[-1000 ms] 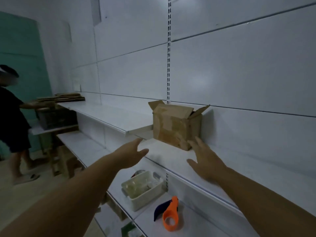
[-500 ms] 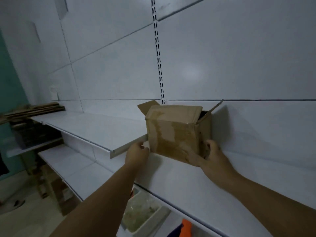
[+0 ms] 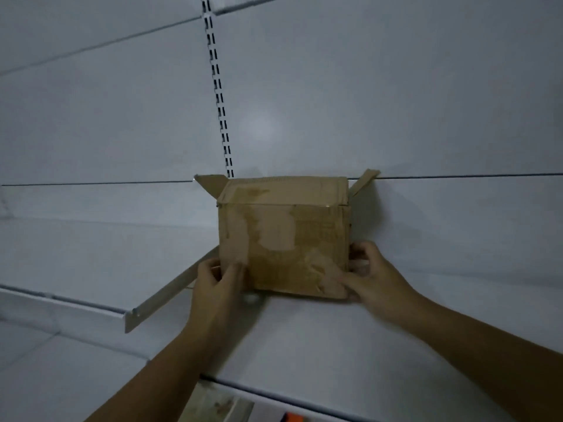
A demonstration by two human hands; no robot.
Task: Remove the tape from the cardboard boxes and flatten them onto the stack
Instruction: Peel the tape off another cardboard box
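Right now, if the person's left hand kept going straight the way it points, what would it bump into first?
The left hand already grips the cardboard box at its lower left corner, so the box comes first. Behind it stands the white wall panel, though depth is hard to judge.

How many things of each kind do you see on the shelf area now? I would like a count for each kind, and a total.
Cardboard box: 1
Hands gripping the box, left hand and right hand: 2
White shelf boards: 2
Total: 5
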